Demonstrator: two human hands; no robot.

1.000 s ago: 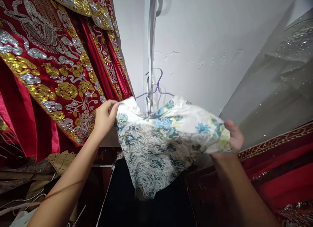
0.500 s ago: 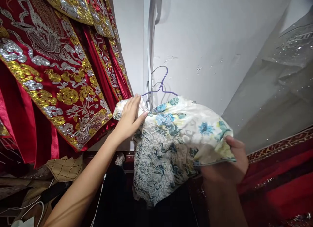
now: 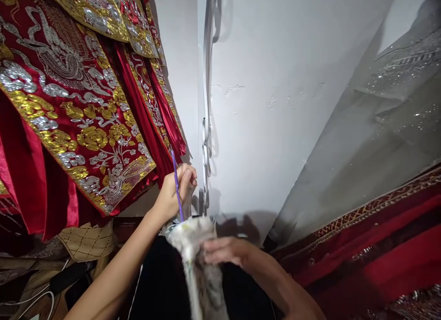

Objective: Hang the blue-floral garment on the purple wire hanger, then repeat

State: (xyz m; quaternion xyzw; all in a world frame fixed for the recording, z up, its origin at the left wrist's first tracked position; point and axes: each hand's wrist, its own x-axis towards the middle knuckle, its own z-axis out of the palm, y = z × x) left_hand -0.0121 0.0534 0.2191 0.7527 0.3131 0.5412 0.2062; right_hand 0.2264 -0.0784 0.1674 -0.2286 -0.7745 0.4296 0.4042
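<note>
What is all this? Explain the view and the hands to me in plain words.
No machine here: a person's bare hands, seen by one head-worn camera looking forward and down. The left hand, curled, seems to hold a purple hanger. The right hand lies flattened against a pale patterned garment, blurred, hanging below the hanger. Red embroidered cloth hangs at left; a white wall stands ahead.

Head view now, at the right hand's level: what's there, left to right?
Tan quilted fabric → left forearm → pale garment → right hand → red cloth.
</note>
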